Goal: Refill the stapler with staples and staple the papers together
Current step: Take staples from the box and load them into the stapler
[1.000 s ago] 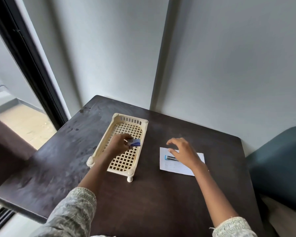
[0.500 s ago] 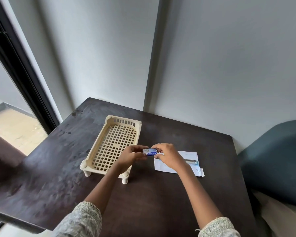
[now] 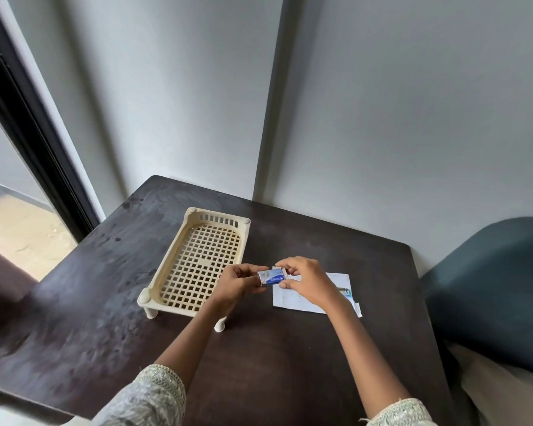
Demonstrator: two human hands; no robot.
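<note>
A small blue and white staple box is held above the dark table between both hands. My left hand grips its left end. At its right end my right hand pinches it with thumb and fingers. Under and behind my right hand lie the white papers flat on the table. The stapler rests on the papers; only its metal and blue right end shows past my right wrist.
A cream plastic lattice tray on short legs stands left of my hands with nothing in it. The dark wooden table ends at a wall behind. A blue-grey chair stands to the right, a window to the left.
My left hand carried the staple box out of the tray to the middle. My right hand left the stapler on the papers and came to grip the box's other end.
</note>
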